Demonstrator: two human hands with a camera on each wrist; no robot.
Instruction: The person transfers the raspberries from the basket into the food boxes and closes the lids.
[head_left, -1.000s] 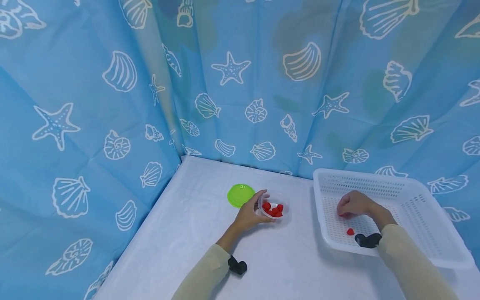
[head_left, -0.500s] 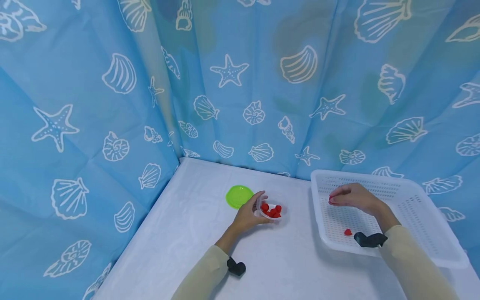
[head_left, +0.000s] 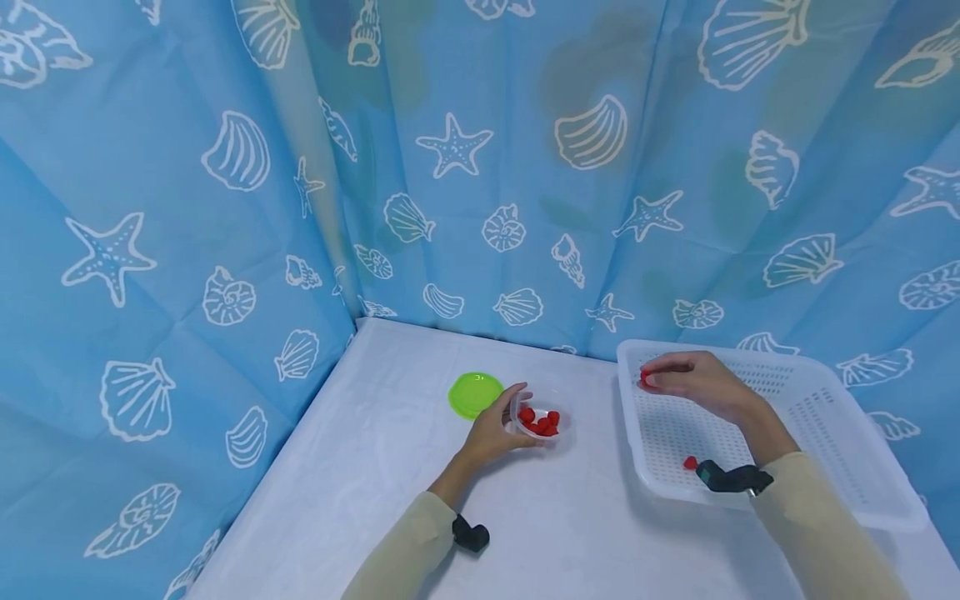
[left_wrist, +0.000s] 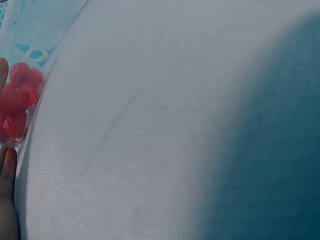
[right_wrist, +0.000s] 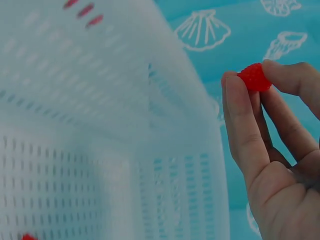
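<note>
My left hand (head_left: 489,435) grips a small clear plastic tub (head_left: 564,432) on the white table, thumb and fingers round its sides. Several red raspberries (left_wrist: 20,95) lie inside it. With thumb and fingertips, my right hand (head_left: 701,385) pinches one raspberry (right_wrist: 255,77), held up over the left wall of the white basket (head_left: 637,467). Another raspberry (head_left: 690,462) lies on the basket floor, near the front. A round green lid (head_left: 474,396) is flat on the table, just behind and left of the tub.
White cloth covers the table (head_left: 360,467). A blue curtain (head_left: 465,217) with shell and starfish prints stands along the back and left sides. Between tub and basket runs a strip of tabletop. Each wrist wears a dark camera mount (head_left: 470,533).
My right hand has risen from the basket floor with a raspberry and moved left toward the basket's rim. My left hand keeps its grip on the tub. The head view has shifted slightly.
</note>
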